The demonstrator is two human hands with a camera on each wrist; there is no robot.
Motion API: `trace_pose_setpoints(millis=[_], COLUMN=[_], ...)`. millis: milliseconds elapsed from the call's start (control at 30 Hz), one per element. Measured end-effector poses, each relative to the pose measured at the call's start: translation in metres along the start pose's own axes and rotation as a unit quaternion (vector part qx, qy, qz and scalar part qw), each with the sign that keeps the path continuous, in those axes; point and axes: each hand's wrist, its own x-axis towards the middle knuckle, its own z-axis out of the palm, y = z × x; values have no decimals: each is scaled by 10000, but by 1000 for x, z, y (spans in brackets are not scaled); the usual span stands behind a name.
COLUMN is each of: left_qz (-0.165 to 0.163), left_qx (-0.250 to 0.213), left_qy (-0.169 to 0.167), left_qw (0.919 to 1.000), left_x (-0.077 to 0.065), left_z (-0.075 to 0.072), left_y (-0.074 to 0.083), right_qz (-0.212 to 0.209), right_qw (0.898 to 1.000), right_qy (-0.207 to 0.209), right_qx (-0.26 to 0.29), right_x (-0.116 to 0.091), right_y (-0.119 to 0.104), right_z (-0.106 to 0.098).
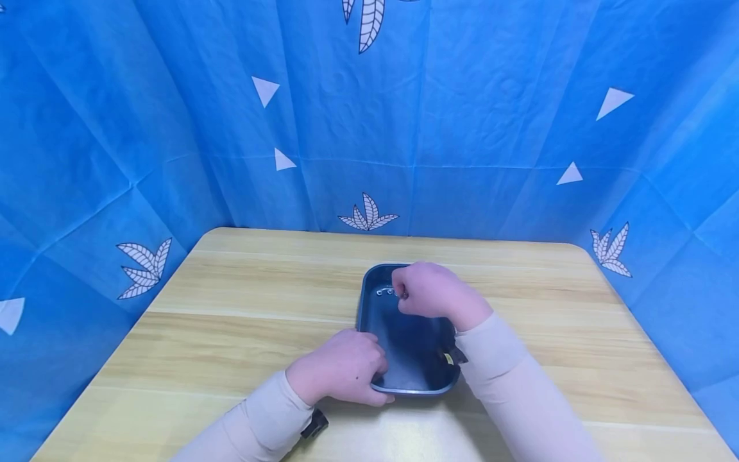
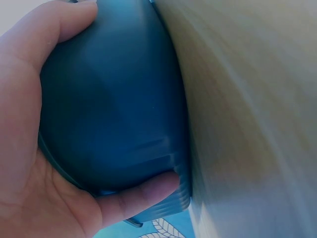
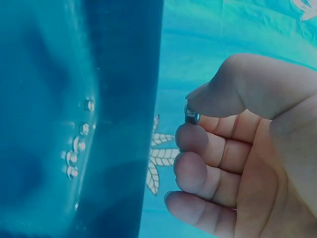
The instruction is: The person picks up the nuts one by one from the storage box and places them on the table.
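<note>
A dark blue rectangular tray point(image 1: 411, 380) lies on the table, its long side pointing away from me. My left hand point(image 1: 346, 367) grips its near left corner; in the left wrist view the thumb and a finger point(image 2: 143, 196) press against the outer walls. Above the tray's far end is my right hand point(image 1: 439, 294), fingers curled. Between its thumb and forefinger it pinches a small silver metal nut point(image 3: 191, 116). Several similar nuts point(image 3: 79, 145) sit in a loose row on the tray floor by the far wall, partly hidden by the right hand in the head view.
The tray rests on a light wood-grain table point(image 1: 260, 289) with rounded far corners. Blue curtains point(image 1: 462, 115) with white leaf and triangle prints hang behind and on both sides. A black strap point(image 1: 314, 425) shows at the left wrist, and a black piece point(image 1: 457, 355) at the right.
</note>
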Motion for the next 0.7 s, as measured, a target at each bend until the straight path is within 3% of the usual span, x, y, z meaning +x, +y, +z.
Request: trace_pose_setpoints(millis=[267,700], left_qz=[38,60], left_qx=[51,27], left_qy=[18,38], left_qw=[10000,10000], left_x=[-1,-1], left_z=[0,0], left_y=[0,0], right_qz=[58,170], right_qw=[9995,9982], right_qy=[294,532], right_qx=[34,216], right_x=[-11,-28], right_y=[13,42], right_z=[-10,-9])
